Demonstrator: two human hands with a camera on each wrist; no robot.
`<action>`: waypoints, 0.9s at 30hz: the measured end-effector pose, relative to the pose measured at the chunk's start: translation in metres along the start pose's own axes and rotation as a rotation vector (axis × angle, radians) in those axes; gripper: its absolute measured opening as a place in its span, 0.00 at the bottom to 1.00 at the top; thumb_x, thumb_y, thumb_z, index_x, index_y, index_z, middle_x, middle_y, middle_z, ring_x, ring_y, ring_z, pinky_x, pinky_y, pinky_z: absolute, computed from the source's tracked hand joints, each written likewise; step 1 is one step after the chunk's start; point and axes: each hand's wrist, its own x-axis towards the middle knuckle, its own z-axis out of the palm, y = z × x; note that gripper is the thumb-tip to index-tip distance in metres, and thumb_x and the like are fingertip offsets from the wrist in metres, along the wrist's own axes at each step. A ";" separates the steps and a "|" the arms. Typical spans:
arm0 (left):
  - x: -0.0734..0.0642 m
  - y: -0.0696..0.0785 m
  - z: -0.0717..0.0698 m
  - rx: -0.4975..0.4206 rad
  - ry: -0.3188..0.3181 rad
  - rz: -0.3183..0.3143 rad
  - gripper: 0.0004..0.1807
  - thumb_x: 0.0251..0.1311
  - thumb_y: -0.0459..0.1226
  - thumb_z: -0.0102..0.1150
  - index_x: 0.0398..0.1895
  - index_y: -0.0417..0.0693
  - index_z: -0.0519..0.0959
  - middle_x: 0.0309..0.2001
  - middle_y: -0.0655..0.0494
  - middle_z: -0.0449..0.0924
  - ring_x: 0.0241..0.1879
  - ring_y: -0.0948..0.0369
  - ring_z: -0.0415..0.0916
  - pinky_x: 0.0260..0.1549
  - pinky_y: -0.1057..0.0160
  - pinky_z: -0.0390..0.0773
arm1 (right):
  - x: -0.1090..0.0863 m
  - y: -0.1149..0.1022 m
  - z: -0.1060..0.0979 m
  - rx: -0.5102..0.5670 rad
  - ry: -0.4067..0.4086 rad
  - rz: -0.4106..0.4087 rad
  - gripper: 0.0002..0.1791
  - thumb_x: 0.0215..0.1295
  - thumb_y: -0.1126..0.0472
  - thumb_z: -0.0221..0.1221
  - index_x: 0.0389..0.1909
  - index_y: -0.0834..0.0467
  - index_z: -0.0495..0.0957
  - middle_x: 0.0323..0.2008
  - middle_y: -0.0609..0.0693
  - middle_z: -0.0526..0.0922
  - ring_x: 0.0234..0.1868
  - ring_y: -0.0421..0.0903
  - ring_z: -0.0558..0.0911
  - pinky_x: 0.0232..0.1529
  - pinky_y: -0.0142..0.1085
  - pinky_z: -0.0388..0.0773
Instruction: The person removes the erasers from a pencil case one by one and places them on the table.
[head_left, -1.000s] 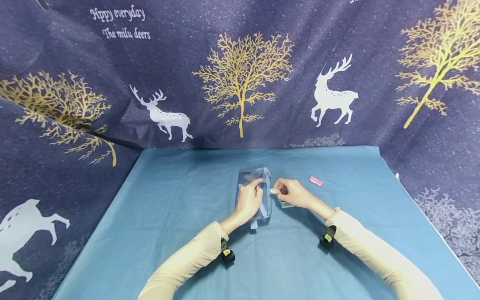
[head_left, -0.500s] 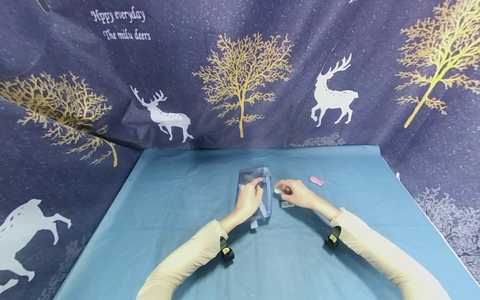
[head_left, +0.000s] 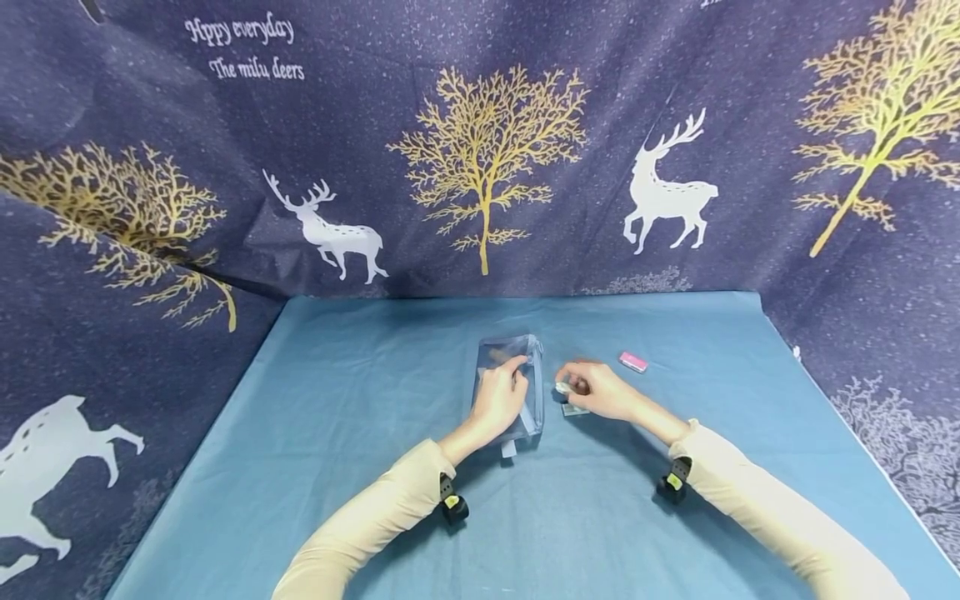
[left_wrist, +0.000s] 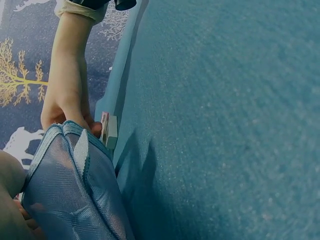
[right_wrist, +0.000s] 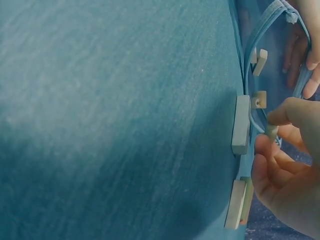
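A translucent blue mesh zip pouch (head_left: 531, 400) lies on the blue cloth, its zipped mouth facing right. My left hand (head_left: 498, 396) holds it by the rim, and the mouth gapes in the right wrist view. Just right of the pouch, my right hand (head_left: 603, 392) pinches a small pale piece (right_wrist: 271, 131) between thumb and fingers; its kind is unclear. Small pale blocks (right_wrist: 260, 62) show at the pouch's mouth. Under my right hand lies a pale rectangular block (head_left: 574, 409). Fingers partly cover the pinched piece.
A pink-and-white eraser-like block (head_left: 633, 362) lies to the right, beyond my right hand. The blue cloth (head_left: 360, 400) covers the table. Behind it hangs a dark curtain (head_left: 420, 167) with deer and trees.
My right hand has moved a little to the right, away from the pouch's mouth, with the small pale piece still pinched. My left hand and the pouch have stayed in place.
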 end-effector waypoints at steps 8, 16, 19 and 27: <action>0.000 -0.001 0.003 0.000 0.001 0.002 0.19 0.60 0.31 0.42 0.54 0.40 0.74 0.06 0.63 0.59 0.03 0.71 0.48 0.04 0.75 0.52 | -0.004 -0.002 -0.002 0.040 -0.068 -0.013 0.15 0.52 0.66 0.59 0.42 0.54 0.75 0.25 0.43 0.75 0.19 0.36 0.71 0.24 0.28 0.71; 0.000 -0.001 0.003 0.000 0.012 -0.009 0.20 0.60 0.31 0.42 0.54 0.41 0.74 0.06 0.63 0.59 0.04 0.71 0.49 0.05 0.73 0.54 | -0.007 -0.003 -0.004 0.093 -0.163 -0.030 0.14 0.55 0.65 0.58 0.44 0.54 0.73 0.25 0.44 0.75 0.19 0.37 0.70 0.23 0.28 0.69; 0.000 -0.001 0.003 -0.002 0.010 -0.019 0.20 0.59 0.31 0.43 0.54 0.41 0.74 0.06 0.63 0.59 0.03 0.71 0.50 0.05 0.73 0.54 | -0.008 -0.002 -0.004 0.083 -0.185 -0.035 0.14 0.55 0.64 0.58 0.43 0.53 0.73 0.25 0.42 0.76 0.19 0.36 0.71 0.24 0.29 0.71; -0.001 0.000 0.003 0.022 0.019 -0.017 0.19 0.60 0.32 0.44 0.54 0.42 0.75 0.06 0.63 0.60 0.04 0.71 0.50 0.05 0.73 0.54 | -0.010 -0.001 -0.004 0.105 -0.238 -0.080 0.13 0.56 0.64 0.58 0.43 0.52 0.74 0.26 0.41 0.78 0.19 0.34 0.74 0.25 0.30 0.74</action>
